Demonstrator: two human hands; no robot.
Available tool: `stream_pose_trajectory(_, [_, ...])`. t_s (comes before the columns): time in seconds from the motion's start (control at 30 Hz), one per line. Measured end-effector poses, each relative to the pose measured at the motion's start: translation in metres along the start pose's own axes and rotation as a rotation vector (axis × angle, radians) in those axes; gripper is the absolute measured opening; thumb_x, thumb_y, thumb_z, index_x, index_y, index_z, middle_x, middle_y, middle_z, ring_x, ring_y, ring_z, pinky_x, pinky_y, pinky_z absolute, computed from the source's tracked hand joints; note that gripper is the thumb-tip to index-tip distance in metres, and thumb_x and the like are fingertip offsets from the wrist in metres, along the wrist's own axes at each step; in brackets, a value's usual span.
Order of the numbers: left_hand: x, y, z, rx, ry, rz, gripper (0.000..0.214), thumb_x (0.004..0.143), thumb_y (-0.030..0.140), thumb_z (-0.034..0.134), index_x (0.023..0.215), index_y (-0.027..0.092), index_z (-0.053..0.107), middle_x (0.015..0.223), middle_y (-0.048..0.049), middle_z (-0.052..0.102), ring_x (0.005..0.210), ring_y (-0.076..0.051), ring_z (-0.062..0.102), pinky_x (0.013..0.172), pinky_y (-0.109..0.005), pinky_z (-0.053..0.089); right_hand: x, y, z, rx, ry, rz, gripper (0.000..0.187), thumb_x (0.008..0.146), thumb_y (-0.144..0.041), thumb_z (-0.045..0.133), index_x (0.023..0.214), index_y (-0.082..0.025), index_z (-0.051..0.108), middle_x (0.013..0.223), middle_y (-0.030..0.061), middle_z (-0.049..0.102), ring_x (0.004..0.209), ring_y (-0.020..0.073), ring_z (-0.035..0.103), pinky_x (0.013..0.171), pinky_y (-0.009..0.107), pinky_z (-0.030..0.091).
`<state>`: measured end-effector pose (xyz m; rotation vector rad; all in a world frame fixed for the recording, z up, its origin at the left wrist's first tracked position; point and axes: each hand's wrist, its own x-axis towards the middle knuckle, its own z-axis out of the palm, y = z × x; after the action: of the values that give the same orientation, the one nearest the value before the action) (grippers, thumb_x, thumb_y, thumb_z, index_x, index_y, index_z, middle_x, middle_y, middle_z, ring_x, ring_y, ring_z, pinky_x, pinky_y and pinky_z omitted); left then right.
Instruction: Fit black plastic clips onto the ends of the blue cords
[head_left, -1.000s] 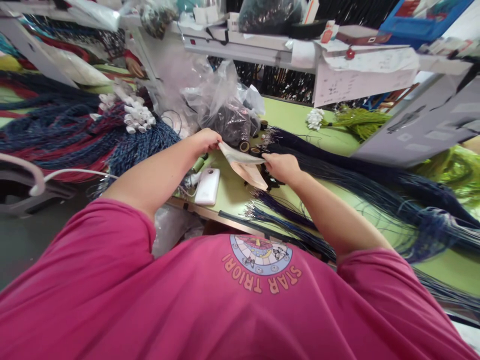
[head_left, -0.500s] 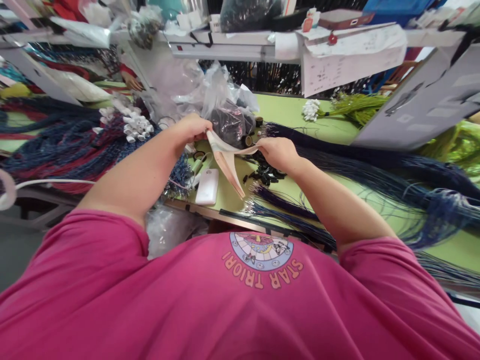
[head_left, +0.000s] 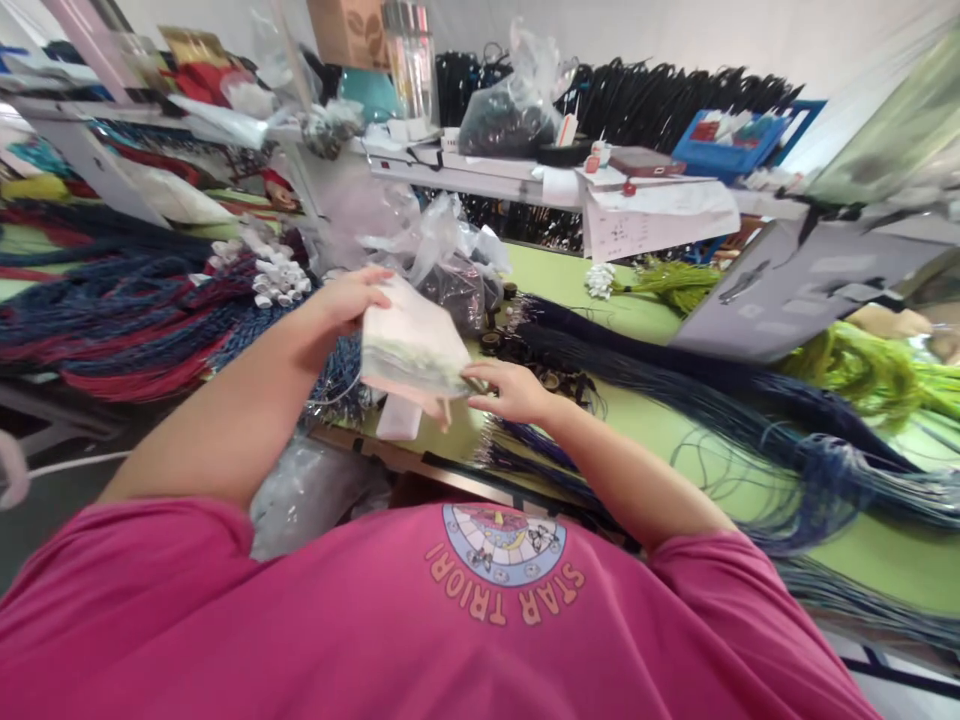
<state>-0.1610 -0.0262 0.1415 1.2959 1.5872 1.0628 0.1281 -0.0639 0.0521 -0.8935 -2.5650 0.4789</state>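
Between my two hands is a pale, soft cloth (head_left: 415, 335), whitish with a grey-green band and a peach lower edge, blurred by motion. My left hand (head_left: 349, 298) is closed on its upper left corner. My right hand (head_left: 510, 390) pinches its lower right corner between thumb and fingers. A narrow peach end hangs below the cloth. Under it, partly covered, a white phone-like slab (head_left: 399, 418) lies on the green table (head_left: 630, 410). Dark small parts (head_left: 562, 380) and dark rolls lie just beyond my right hand.
Navy cord bundles (head_left: 675, 360) stretch across the right. Blue and red cords (head_left: 112, 300) with white ends (head_left: 277, 275) lie left. Clear plastic bags (head_left: 450, 270) stand behind my hands. A shelf (head_left: 465, 175) with papers crosses the back. A grey panel (head_left: 772, 290) leans at right.
The cloth, earlier stretched thin between both hands with a strip hanging down, is now turned with its broad face showing. My right hand has moved lower and left. The camera view has tilted up.
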Motion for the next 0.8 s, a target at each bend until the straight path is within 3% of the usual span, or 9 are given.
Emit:
stream_pose_trajectory(0.1, [-0.015,0.023,-0.006,-0.190,0.081,0.083,0.060,0.067,-0.003,0.055,0.125,0.014,0.056,0.087,-0.0022,0.063,0.064,-0.012,0.059,0.065,-0.026,0.049,-0.003,-0.001,-0.003,0.539,0.108,0.221,0.062,0.083,-0.059,0.060,0.134,-0.026,0.057,0.147,0.0099,0.052,0.131,0.0291,0.053,0.107,0.048,0.044])
stream_pose_trajectory(0.2, [-0.026,0.038,0.003,-0.424,0.059,0.173,0.054,0.062,-0.004,0.058,0.112,0.016,0.060,0.092,-0.0024,0.065,0.072,-0.014,0.061,0.072,-0.029,0.051,-0.007,-0.013,-0.007,1.122,0.114,0.526,0.057,0.083,-0.065,0.053,0.127,-0.029,0.057,0.138,0.0090,0.060,0.116,0.0307,0.063,0.090,0.054,0.054])
stream_pose_trajectory(0.33, [-0.025,0.052,0.019,-0.641,-0.057,0.238,0.048,0.066,-0.003,0.056,0.109,0.019,0.061,0.109,-0.0030,0.067,0.094,-0.018,0.063,0.093,-0.031,0.049,-0.013,-0.040,-0.020,1.452,0.117,0.570,0.049,0.065,-0.053,0.074,0.104,-0.024,0.066,0.103,0.0069,0.075,0.086,0.0277,0.070,0.066,0.044,0.059])
stream_pose_trajectory(0.43, [-0.014,0.059,0.028,-0.714,-0.091,0.297,0.055,0.071,-0.001,0.054,0.122,0.019,0.057,0.120,-0.0025,0.066,0.107,-0.019,0.062,0.098,-0.031,0.046,-0.016,-0.055,-0.049,1.399,0.336,0.459,0.042,0.055,-0.034,0.085,0.092,-0.024,0.069,0.087,0.0018,0.077,0.072,0.0224,0.069,0.064,0.038,0.059])
stream_pose_trajectory(0.5, [-0.002,0.060,0.037,-0.737,-0.099,0.371,0.066,0.074,-0.001,0.055,0.136,0.021,0.048,0.123,-0.0016,0.065,0.109,-0.018,0.062,0.095,-0.030,0.047,-0.013,-0.057,-0.082,1.324,0.535,0.384,0.049,0.052,-0.021,0.087,0.098,-0.027,0.069,0.085,-0.0041,0.077,0.071,0.0182,0.070,0.071,0.035,0.060])
stream_pose_trajectory(0.6, [0.022,0.053,0.057,-0.696,-0.108,0.417,0.067,0.090,0.020,0.057,0.150,0.029,0.029,0.110,0.0001,0.066,0.085,-0.012,0.063,0.076,-0.027,0.048,-0.002,-0.055,-0.147,1.027,0.854,0.098,0.053,0.052,-0.013,0.084,0.103,-0.021,0.072,0.082,-0.0038,0.077,0.070,0.0171,0.071,0.073,0.037,0.061])
stream_pose_trajectory(0.67, [0.040,0.041,0.071,-0.432,-0.088,0.373,0.061,0.099,0.043,0.046,0.153,0.033,0.022,0.097,0.0003,0.067,0.060,-0.007,0.050,0.060,-0.024,0.039,0.010,-0.053,-0.193,0.776,0.888,-0.126,0.043,0.055,-0.009,0.080,0.097,-0.014,0.076,0.087,0.0003,0.077,0.080,0.0194,0.073,0.080,0.038,0.060])
stream_pose_trajectory(0.73, [0.058,0.024,0.086,0.053,-0.046,0.348,0.057,0.101,0.041,0.038,0.154,0.028,0.021,0.095,-0.0008,0.067,0.049,-0.006,0.034,0.053,-0.025,0.032,0.021,-0.052,-0.234,0.629,0.910,-0.222,0.037,0.055,0.000,0.072,0.089,-0.015,0.078,0.086,-0.0037,0.076,0.088,0.0209,0.073,0.079,0.035,0.057])
stream_pose_trajectory(0.8, [0.072,0.003,0.102,0.256,-0.097,0.304,0.047,0.089,0.026,0.057,0.135,0.016,0.053,0.090,-0.0041,0.067,0.050,-0.006,0.035,0.054,-0.026,0.032,0.029,-0.047,-0.270,0.482,0.911,-0.289,0.036,0.059,0.005,0.061,0.082,-0.016,0.079,0.080,-0.0085,0.073,0.091,0.0211,0.072,0.076,0.031,0.051])
